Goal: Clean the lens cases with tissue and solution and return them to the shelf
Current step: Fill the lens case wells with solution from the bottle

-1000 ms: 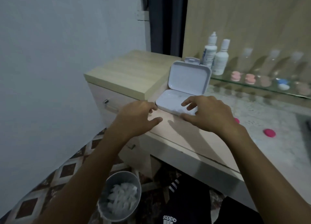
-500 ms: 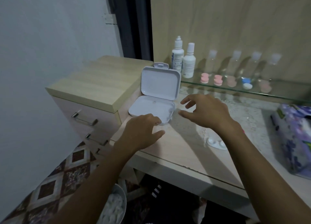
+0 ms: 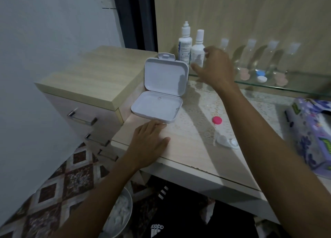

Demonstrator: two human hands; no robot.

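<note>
Bottles (image 3: 191, 46) of solution stand on the glass shelf (image 3: 295, 87) at the back, and the right hand (image 3: 215, 67) is just in front of the nearer one, fingers spread and slightly curved, thumb low, holding nothing; whether a fingertip touches the bottle I cannot tell. Judging by its look, the bottle is light, squeezable plastic, smooth and narrow, easy to tip over; the sound grip would be round its body below the shoulder, thumb against fingers, not by the cap.

One lens case (image 3: 227, 142) lies open on the desk (image 3: 188, 148) near its front edge, with a pink cap (image 3: 217, 120) just behind it. It looks small, rigid, very light and apt to skid on the desk, so pinching its middle bridge seems best. More cases (image 3: 261, 75) sit on the shelf. A white box (image 3: 161, 94) stands open at the left, lid upright. The left hand (image 3: 150, 141) rests flat on the desk, fingers straight, its tips just short of the box. The tissue pack (image 3: 311, 135) lies at the right edge.

Compared with half a second ago, the right hand has left the area beside the box and travelled up to the bottles, and the left has flattened onto the desk.
</note>
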